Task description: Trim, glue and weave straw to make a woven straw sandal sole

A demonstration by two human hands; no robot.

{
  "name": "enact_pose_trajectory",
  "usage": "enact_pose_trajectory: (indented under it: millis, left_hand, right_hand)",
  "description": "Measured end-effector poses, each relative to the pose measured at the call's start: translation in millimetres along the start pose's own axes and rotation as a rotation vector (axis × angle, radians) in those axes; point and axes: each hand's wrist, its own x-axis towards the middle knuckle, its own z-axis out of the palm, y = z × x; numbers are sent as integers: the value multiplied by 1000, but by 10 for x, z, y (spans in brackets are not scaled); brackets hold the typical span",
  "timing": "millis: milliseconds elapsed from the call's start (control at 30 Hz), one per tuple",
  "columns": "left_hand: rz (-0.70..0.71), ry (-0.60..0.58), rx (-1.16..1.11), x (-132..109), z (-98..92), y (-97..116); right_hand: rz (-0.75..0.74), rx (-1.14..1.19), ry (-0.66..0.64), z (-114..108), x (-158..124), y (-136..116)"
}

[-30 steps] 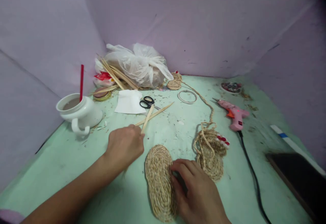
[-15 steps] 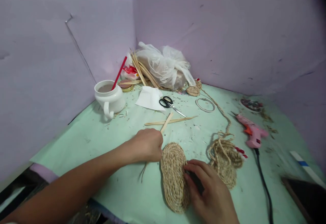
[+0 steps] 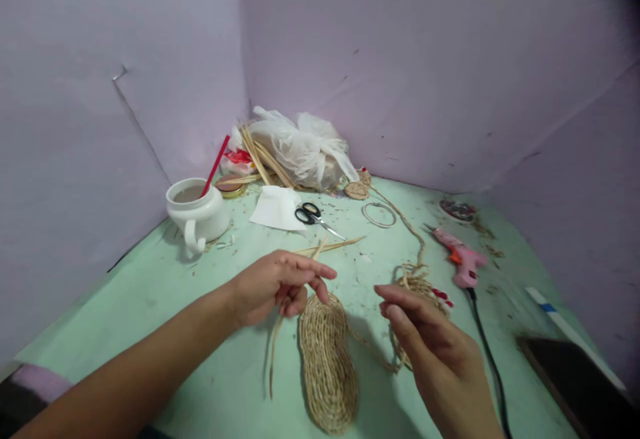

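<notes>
Head view: sole-shaped straw mat (image 3: 327,366), waisted, ridged with coiled braid, flat on green tabletop (image 3: 225,386) at lower centre. Left hand (image 3: 275,289) with fingers half-curled above thin dry strip (image 3: 272,367), grip impossible to tell. Right hand (image 3: 435,342) with thumb and fingers loosely parted, partly hiding tangled braid bundle (image 3: 414,280). Dark slab (image 3: 575,386) cut off at lower right. Open gap between both hands; tabletop's far edge against lilac wall (image 3: 430,79).

From the head, one camera looks forward and down over the table (image 3: 225,372).
</notes>
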Motion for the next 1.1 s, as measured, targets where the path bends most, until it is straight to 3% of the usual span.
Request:
enact_pose_trajectory:
  millis: [100,267,333,467,567,633,733,800,900,933,1000,1100]
  left_hand:
    - [-28,-67,-236,-6,103,-45]
    - [-48,-61,-377,26,112,-89]
    - [-57,-147,-426,19,93,-93]
    - [-64,-428,-497,-39,90,-79]
    - [-33,-462,-443,-82,139,-78]
    - [18,-393,-299,-100,173,-86]
    - [153,-216,-26,-128,168,-77]
    - [236,3,66,-142,125,-35]
    - [291,415,249,-117,88,61]
    - [283,479,363,-86,106,87]
    - [239,444,600,22,199,110]
    - [290,334,846,284,432,80]
  right_hand:
    - [52,136,-74,61,188,-141]
    - [-231,117,-113,291,291,-150]
    - [-372,54,-86,333,311,-142]
    - [-602,-161,16,332,398,-222]
    - [-661,-283,56,352,460,-311]
    - [-600,-310,13,368,498,-332]
    - [-393,-287,-46,314,608,-266]
    - [-217,-218,22,204,725,-185]
    - [86,-2,244,1,894,-106]
    - [136,68,293,-47,931,-103]
    - [177,221,308,-86,967,-132]
    - [239,539,201,-23,955,-214]
